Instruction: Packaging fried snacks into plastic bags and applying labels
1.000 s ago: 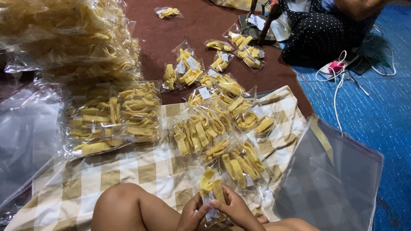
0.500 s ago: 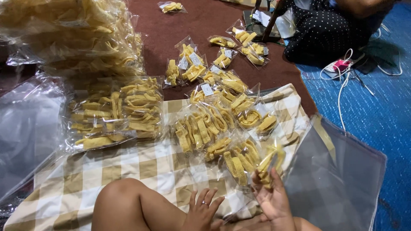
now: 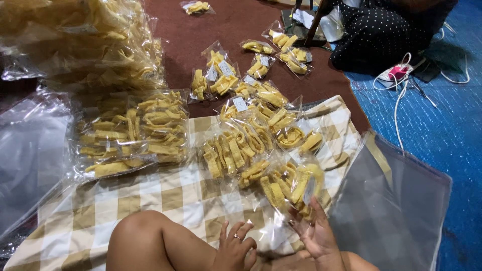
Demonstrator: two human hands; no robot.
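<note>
A: Item one, nearest. Left hand [image 3: 235, 248], resting by the raised knee [image 3: 143, 236], fingers spread and slightly curled, a ring on one; holds nothing.

B: And the other hand?

A: Item two. Right hand [image 3: 315, 233], palm up, fingers loosely open, fingertips touching the underside of a small clear packet of yellow chips [image 3: 304, 186]. Whether it grips the packet or only props it, I cannot tell. The packet sits at the near edge of the packet heap, tilted up, likely because the fingers lift it from below.

B: What lies under all this?

A: Item three. Checked cloth [image 3: 165, 195], tan and white, spread on the floor, probably to keep the packets off the carpet. Just right of the hand, a large empty clear bag [image 3: 396, 206], lying flat with its mouth toward the heap.

B: Further out?

A: Item four. Heap of small filled packets [image 3: 251, 145], overlapping, several with white labels. Item five, to the left, a larger flat bag of chips [image 3: 133, 135], beside a sheet of loose plastic [image 3: 30, 150].

B: And the far end?

A: Item six. Scattered packets [image 3: 221, 73] on the maroon carpet [image 3: 201, 35], well apart from each other. Item seven, big bulk bags of chips [image 3: 75, 40] stacked top left. Item eight, another person in dotted dark fabric [image 3: 376, 35] seated top right, with a white cable [image 3: 396, 100] trailing over the blue mat [image 3: 442, 125].
</note>
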